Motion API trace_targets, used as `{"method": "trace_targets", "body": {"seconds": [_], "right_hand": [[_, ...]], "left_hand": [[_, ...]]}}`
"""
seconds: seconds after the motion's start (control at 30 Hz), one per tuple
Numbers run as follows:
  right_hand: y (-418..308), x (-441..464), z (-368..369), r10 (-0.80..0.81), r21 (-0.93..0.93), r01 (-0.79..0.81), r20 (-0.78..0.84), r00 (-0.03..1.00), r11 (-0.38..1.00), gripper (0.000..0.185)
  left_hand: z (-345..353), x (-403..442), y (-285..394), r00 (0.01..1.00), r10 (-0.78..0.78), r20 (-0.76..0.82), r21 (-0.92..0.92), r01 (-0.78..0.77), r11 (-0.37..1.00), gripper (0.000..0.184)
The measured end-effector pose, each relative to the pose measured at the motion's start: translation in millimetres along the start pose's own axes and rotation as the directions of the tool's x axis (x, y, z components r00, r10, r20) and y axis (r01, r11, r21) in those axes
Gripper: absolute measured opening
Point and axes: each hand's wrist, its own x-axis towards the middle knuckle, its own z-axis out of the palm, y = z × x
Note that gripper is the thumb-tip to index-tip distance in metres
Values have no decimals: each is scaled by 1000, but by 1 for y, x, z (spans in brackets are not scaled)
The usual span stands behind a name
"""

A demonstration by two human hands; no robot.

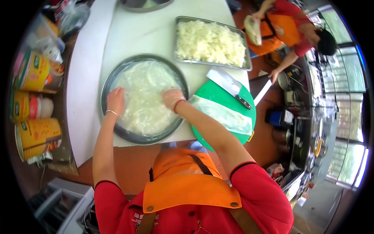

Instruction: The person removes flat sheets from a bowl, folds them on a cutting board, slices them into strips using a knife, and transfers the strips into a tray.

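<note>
A round metal pan (105, 113) sits at the near edge of the white table. Clear plastic film (146, 78) lies wrinkled over pale, whitish food inside it. My left hand (115, 100) is at the pan's left side, fingers curled on the film's edge. On the right side of the pan, my right hand (172, 98) is closed on the film too, with what looks like a thin clear glove. Right of the pan, a green round cutting board (202, 134) carries a cleaver (228, 82) and a flat, plastic-covered pale strip (226, 117).
A metal tray (180, 46) heaped with pale shredded food stands behind the board. Another round pan (146, 6) is at the far end. Yellow tubs (39, 136) line the left shelf. A co-worker (288, 31) in an orange apron stands at the right, holding a pale bundle.
</note>
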Motion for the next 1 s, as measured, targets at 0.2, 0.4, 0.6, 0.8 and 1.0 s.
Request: {"method": "trace_targets", "body": {"seconds": [0.2,0.4,0.6,0.8,1.0], "right_hand": [[-5,-22,24,84,325,-21,-179,980,946,25],[-24,-39,39,-223,550,372,-319,921,748,27],[-16,-99,-22,-197,826,330,-268,943,456,30],[41,-183,-40,-58,866,385,-388,920,320,30],[121,-298,-89,339,977,162,-200,920,135,27]], "left_hand": [[-35,19,-1,967,-12,253,133,-23,991,19],[-28,-5,-15,992,-19,121,-122,34,992,14],[-66,-38,22,987,-146,-71,-361,111,926,18],[-109,-23,86,975,-132,-177,-421,47,906,18],[-144,36,198,970,197,-140,-432,-239,869,14]]}}
